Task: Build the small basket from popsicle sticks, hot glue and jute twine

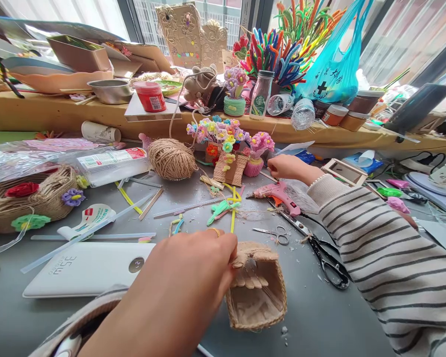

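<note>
My left hand [193, 270] is in the foreground, closed on the upper left edge of a small box [258, 305] edged with twine rope. The box's open side faces me, and a row of rounded wooden sticks [250, 281] shows inside it. My right hand [288, 167] reaches to the back of the table, its fingers closed near the end of a thin wooden stick. What it pinches is hidden. Just in front of it lie a pink hot glue gun [273, 194], small scissors [275, 234] and large black-handled scissors [315, 248].
A ball of twine [173, 158], crocheted flowers [219, 131] and a small cardboard chair [230, 168] stand behind. Glue sticks [85, 235] and a white power bank [85, 270] lie left. A woven basket [29, 198] is far left. Jars and pipe cleaners [275, 57] line the shelf.
</note>
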`<state>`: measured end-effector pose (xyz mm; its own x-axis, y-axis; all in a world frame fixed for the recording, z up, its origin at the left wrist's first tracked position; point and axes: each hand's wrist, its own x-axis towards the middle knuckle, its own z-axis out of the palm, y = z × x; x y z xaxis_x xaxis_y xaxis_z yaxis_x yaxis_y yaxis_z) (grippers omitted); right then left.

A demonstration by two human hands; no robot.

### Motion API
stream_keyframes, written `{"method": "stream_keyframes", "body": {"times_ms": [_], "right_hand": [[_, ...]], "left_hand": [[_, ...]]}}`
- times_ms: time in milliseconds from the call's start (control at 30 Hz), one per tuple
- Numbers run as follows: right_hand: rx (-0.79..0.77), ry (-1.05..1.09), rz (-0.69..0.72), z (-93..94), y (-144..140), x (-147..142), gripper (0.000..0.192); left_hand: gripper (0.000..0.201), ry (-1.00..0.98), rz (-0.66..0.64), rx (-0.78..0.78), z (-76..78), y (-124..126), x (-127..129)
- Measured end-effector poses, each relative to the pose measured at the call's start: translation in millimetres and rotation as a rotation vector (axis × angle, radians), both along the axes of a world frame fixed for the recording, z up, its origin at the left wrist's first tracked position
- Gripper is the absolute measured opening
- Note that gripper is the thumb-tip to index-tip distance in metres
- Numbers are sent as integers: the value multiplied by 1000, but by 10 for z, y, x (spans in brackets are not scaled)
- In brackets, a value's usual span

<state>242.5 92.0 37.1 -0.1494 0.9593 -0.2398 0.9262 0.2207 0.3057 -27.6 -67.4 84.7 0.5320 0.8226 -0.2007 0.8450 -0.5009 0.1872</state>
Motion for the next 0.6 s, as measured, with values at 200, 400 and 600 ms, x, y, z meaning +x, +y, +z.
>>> {"method": "stream_keyframes", "body": {"times_ms": [200,400,600], "right_hand": [[83,35,17,26,-27,20,29],[306,137,80,178,-182,65,22],[559,300,143,412,-460,87,16]], "left_hand": [[20,6,-14,-18,11,-15,4],[20,1,-19,-12,-6,-1,2],[18,42,-20,2,23,15,53]]}}
